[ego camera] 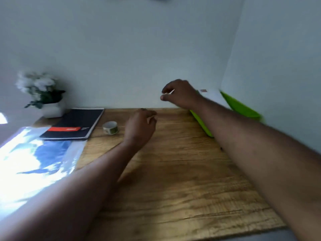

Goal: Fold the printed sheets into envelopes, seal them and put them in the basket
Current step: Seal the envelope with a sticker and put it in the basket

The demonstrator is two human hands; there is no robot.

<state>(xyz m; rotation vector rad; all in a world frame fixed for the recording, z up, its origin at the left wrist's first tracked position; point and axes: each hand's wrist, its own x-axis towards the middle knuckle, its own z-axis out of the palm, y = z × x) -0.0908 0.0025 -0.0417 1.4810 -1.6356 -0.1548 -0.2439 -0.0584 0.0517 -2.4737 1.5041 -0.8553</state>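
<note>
1. One white envelope (211, 94) lies in the green basket (243, 108) at the far right of the counter (173, 171), against the wall; a small reddish mark shows near its far corner.
2. Right hand (178, 94) hangs in the air just left of the basket, above the counter's far edge, fingers curled with thumb and forefinger pinching a small pale sliver; the blur hides what it is.
3. Left hand (140, 127) hovers over the middle of the counter, nearer the person and apart from the right hand, fingers loosely curled; something pale shows by the fingertips, but I cannot tell whether it holds anything.
4. A roll of tape (110, 127) stands on the wood just left of the left hand.
5. A black notebook with a red band (74, 124) lies further left, partly over a glossy blue-and-white printed sheet (34, 157) at the left edge.
6. A white pot of white flowers (45, 96) stands in the far left corner.
</note>
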